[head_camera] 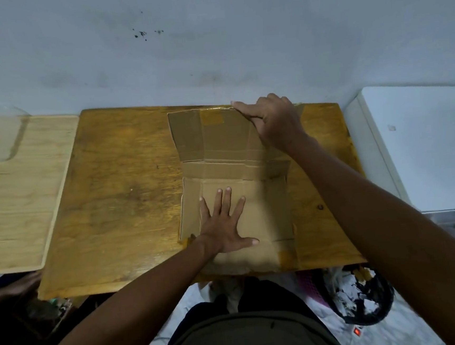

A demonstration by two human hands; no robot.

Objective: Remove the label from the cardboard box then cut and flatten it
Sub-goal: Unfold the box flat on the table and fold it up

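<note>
A brown wooden tabletop [118, 198] stands against a pale wall, with the opened cardboard box [263, 213] spread nearly flat on its right half, near edge at the tabletop's front. Both bare forearms reach forward over it. The left hand [225, 224] lies palm down on the near panel, fingers straight and spread, gripping nothing. The right hand [274, 120] rests on the far flap at the box's back right, fingers curled round its edge.

Plain brown cardboard box [232, 172], amber table [118, 198] (grain showing), pale wooden tray [16, 196]
</note>
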